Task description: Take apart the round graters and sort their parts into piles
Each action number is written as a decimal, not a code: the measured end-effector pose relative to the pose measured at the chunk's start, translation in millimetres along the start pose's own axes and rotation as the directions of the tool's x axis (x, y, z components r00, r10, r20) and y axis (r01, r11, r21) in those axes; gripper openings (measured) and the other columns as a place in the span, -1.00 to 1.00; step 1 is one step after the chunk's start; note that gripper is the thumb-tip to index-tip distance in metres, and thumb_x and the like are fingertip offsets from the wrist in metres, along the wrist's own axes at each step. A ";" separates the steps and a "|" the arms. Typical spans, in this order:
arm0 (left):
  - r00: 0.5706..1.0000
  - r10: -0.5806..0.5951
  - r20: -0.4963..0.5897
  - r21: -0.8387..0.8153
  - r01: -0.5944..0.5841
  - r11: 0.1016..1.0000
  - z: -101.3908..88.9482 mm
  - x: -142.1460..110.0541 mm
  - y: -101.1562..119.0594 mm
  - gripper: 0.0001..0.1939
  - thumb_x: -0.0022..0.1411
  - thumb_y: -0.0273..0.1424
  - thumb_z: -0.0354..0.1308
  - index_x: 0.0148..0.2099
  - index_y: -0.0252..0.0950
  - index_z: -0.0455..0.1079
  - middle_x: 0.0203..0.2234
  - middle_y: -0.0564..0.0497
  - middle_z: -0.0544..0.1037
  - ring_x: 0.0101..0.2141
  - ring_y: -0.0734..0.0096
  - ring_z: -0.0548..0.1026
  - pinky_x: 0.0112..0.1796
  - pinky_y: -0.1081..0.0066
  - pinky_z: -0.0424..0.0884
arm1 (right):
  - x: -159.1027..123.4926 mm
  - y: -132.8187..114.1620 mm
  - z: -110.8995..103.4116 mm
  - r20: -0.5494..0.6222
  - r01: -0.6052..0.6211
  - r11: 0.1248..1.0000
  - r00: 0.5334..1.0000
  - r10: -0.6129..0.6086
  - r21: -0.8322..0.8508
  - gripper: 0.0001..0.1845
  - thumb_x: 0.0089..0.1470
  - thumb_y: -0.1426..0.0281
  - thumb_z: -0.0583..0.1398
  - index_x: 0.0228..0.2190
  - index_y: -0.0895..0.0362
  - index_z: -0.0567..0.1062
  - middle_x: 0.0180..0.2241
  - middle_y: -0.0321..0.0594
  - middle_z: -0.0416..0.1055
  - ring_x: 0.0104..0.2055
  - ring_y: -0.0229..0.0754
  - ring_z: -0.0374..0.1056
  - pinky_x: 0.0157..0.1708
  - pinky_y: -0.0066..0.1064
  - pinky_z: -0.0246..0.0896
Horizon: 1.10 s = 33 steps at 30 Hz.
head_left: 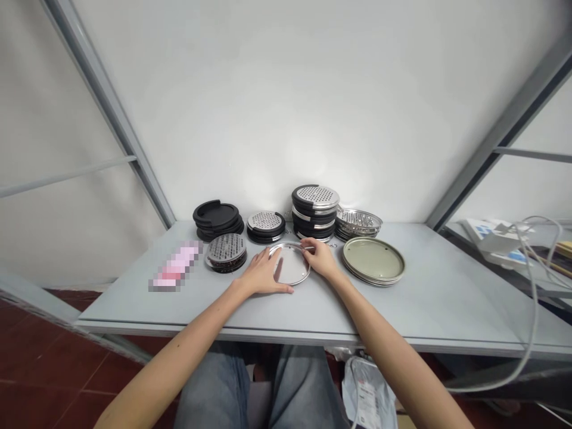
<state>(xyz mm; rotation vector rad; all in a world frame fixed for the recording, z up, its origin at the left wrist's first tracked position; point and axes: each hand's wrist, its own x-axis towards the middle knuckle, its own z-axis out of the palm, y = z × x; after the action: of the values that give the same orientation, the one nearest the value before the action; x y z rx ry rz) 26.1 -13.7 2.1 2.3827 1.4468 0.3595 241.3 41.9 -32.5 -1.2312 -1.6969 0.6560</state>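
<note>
A shallow round metal plate (294, 266) with a raised shiny rim lies at the middle of the table, between my hands. My left hand (263, 275) is around its left side, the fingers at the far left rim and the thumb stretched along the near edge. At the upper right rim, my right hand (319, 257) has its fingers closed on the edge. Just behind stand a short stack topped by a perforated grater disc (266, 221) and a taller stack of black-ringed grater discs (316, 208). A stack of olive-green round plates (374, 260) sits right of my right hand.
At the back left are stacked black rings (217, 215), with a stack of dark-looking grater discs (226, 250) in front. Silver grater discs (358, 220) lie back right. A pixelated pink item (177, 266) is at left. A white cable (534, 298) hangs over the table's right end.
</note>
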 end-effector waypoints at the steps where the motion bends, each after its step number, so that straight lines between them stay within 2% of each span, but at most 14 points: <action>1: 1.000 0.010 -0.009 -0.004 -0.010 1.000 0.6 0.5 -0.9 0.28 -0.28 0.19 0.27 0.37 -0.25 -0.17 0.31 -0.34 -0.10 0.29 -0.24 -0.15 0.18 -0.10 -0.05 | 0.9 0.0 0.2 -0.011 -0.005 0.999 1.000 0.005 0.051 -0.70 -0.07 0.50 0.16 -0.22 0.12 0.50 -0.23 -0.15 0.53 -0.32 -0.17 0.45 -0.21 -0.28 0.35; 7: 0.995 0.048 -0.092 -0.031 -0.051 0.998 4.8 2.4 -6.7 0.37 -0.36 0.18 0.32 0.38 -0.19 -0.26 0.33 -0.31 -0.21 0.28 -0.32 -0.21 0.16 -0.15 -0.04 | 6.3 -5.7 -1.8 -0.036 -0.009 0.963 0.999 0.019 0.271 -0.72 -0.09 0.41 0.20 -0.25 0.15 0.51 -0.19 -0.10 0.52 -0.16 -0.12 0.44 -0.16 -0.28 0.35; 13: 0.977 0.087 -0.194 -0.016 -0.092 0.996 3.2 -0.1 -3.0 0.28 -0.32 0.12 0.34 0.36 -0.17 -0.15 0.29 -0.24 -0.07 0.26 -0.24 -0.05 0.17 -0.09 0.00 | 6.1 -13.2 -4.2 -0.015 -0.043 0.908 0.998 0.054 0.418 -0.70 -0.14 0.32 0.25 -0.29 0.15 0.51 -0.20 -0.08 0.51 -0.18 -0.11 0.44 -0.18 -0.29 0.35; 18: 0.965 0.094 -0.245 0.010 -0.095 0.995 -3.7 -3.8 -3.8 0.22 -0.30 0.13 0.33 0.34 -0.19 -0.08 0.23 -0.22 0.06 0.20 -0.19 0.06 0.15 -0.06 0.07 | -0.1 -20.4 -3.7 0.002 -0.015 0.954 1.000 0.015 0.298 -0.72 -0.06 0.30 0.21 -0.26 0.13 0.50 -0.19 -0.11 0.50 -0.21 -0.11 0.43 -0.27 -0.30 0.36; 25: 0.950 0.017 -0.313 0.014 -0.013 1.000 -2.9 -7.0 -11.9 0.22 -0.30 0.11 0.34 0.34 -0.21 -0.08 0.23 -0.23 0.04 0.20 -0.19 0.08 0.14 -0.03 0.08 | -3.5 -24.2 -3.7 -0.032 0.122 0.986 0.992 -0.119 0.114 -0.71 0.02 0.33 0.14 -0.20 0.12 0.51 -0.18 -0.11 0.50 -0.14 -0.09 0.40 -0.15 -0.22 0.30; 28: 0.948 0.021 -0.316 -0.015 -0.028 1.000 0.8 -6.8 -14.6 0.22 -0.28 0.12 0.33 0.34 -0.24 -0.10 0.23 -0.24 0.05 0.22 -0.18 0.05 0.16 -0.04 0.06 | -8.5 -30.6 -9.7 -0.049 0.295 0.955 0.955 -0.294 0.019 -0.72 -0.01 0.41 0.13 -0.23 0.08 0.55 -0.07 -0.11 0.44 0.00 -0.04 0.32 0.02 -0.13 0.19; 31: 0.961 0.063 -0.269 -0.071 -0.085 0.994 4.1 -9.1 -18.1 0.21 -0.23 0.11 0.31 0.35 -0.25 -0.13 0.25 -0.24 0.05 0.25 -0.15 -0.01 0.18 -0.05 0.04 | -20.2 -40.6 -17.3 0.121 0.492 0.871 0.864 -0.489 0.008 -0.71 -0.08 0.48 0.16 -0.28 0.03 0.59 -0.05 -0.16 0.43 0.08 0.00 0.25 0.12 -0.07 0.09; 33: 0.966 0.115 -0.232 -0.112 -0.144 0.983 5.2 -12.6 -20.6 0.20 -0.21 0.10 0.32 0.35 -0.25 -0.14 0.26 -0.24 0.04 0.26 -0.11 -0.01 0.19 -0.02 0.04 | -30.2 -46.7 -20.8 0.235 0.559 0.829 0.803 -0.547 0.021 -0.73 -0.07 0.46 0.20 -0.29 0.01 0.60 -0.08 -0.18 0.47 0.12 0.03 0.21 0.12 -0.04 0.09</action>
<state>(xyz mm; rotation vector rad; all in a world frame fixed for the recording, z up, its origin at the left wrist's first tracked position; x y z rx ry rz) 5.7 -16.9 -11.6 2.3995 1.3163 0.7544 241.7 -4.8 4.1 -0.6370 -2.1531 0.4038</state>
